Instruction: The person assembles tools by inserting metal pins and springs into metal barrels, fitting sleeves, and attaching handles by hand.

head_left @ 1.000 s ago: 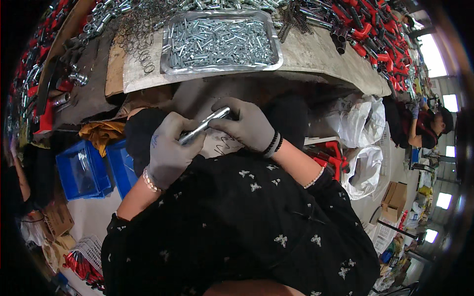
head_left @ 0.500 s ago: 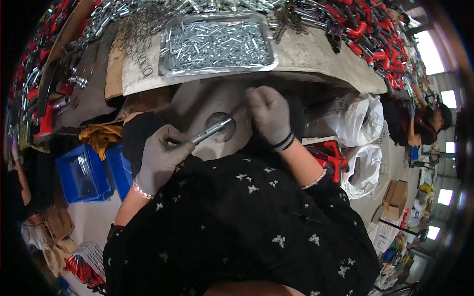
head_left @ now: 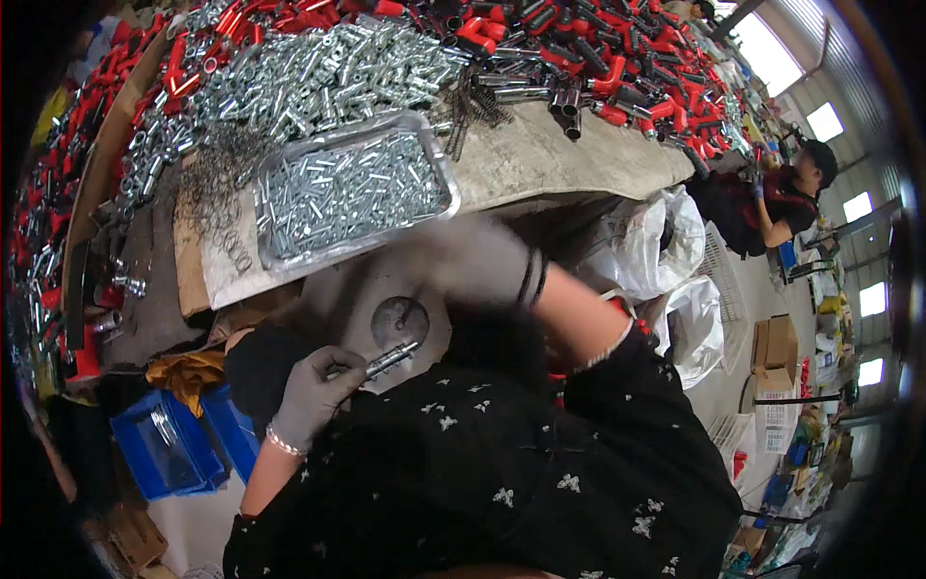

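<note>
My left hand (head_left: pixel 313 391), in a grey glove, grips a short silver metal rod (head_left: pixel 384 361) low in front of my dark patterned top. My right hand (head_left: pixel 470 262), also gloved in grey and blurred by motion, is stretched up toward the metal tray (head_left: pixel 439 164) of small silver bolts on the bench edge. Its fingers are smeared, so I cannot tell whether it holds anything. A round metal disc (head_left: pixel 399 319) lies on a grey sheet between the two hands.
The bench carries heaps of silver parts (head_left: pixel 318 72), red-handled pieces (head_left: pixel 617 58) and wire springs (head_left: pixel 217 174). Blue bins (head_left: pixel 169 449) stand at the lower left, white plastic bags (head_left: pixel 656 251) to the right. Another person (head_left: pixel 786 198) works at the far right.
My right hand let go of the rod and swung up and right toward the tray. My left hand dropped lower with the rod still in it.
</note>
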Demonstrator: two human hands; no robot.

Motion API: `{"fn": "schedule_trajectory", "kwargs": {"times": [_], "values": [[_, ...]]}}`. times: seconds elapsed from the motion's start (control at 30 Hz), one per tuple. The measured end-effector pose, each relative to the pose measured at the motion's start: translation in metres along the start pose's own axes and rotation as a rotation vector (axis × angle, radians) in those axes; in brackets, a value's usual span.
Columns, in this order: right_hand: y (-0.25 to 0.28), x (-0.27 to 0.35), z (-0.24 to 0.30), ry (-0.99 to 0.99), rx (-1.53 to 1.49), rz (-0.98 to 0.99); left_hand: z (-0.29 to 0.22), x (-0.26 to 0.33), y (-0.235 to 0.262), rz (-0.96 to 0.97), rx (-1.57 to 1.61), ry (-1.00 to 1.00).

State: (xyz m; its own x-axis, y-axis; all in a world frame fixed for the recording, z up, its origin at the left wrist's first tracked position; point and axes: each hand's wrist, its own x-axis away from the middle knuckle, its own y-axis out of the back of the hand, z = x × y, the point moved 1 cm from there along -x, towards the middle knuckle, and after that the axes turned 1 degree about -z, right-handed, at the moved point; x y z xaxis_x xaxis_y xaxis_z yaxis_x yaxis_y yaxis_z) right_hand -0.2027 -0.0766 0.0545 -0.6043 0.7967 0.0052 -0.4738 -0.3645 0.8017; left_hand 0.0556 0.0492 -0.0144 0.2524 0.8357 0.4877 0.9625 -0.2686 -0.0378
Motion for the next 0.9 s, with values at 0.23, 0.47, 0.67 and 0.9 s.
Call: {"fn": "schedule_trajectory", "kwargs": {"times": [0.23, 0.47, 0.67, 0.9], "values": [[0.156, -0.083, -0.22, -0.539, 0.924, -0.344, 0.012, -0.011, 0.003, -0.073, 0.085, 0.045], [0.181, -0.064, -0.214, -0.416, 0.647, -0.22, 0.0, 0.01, 0.011, -0.063, 0.201, -0.013], [0.17, 0.035, -0.148, -0.103, -0.078, -0.701, -0.022, 0.015, 0.017, -0.112, 0.248, 0.002], [0.005, 0.073, -0.038, -0.137, -0.539, -0.512, 0.006, 0.015, 0.017, -0.161, 0.15, -0.148]]}}
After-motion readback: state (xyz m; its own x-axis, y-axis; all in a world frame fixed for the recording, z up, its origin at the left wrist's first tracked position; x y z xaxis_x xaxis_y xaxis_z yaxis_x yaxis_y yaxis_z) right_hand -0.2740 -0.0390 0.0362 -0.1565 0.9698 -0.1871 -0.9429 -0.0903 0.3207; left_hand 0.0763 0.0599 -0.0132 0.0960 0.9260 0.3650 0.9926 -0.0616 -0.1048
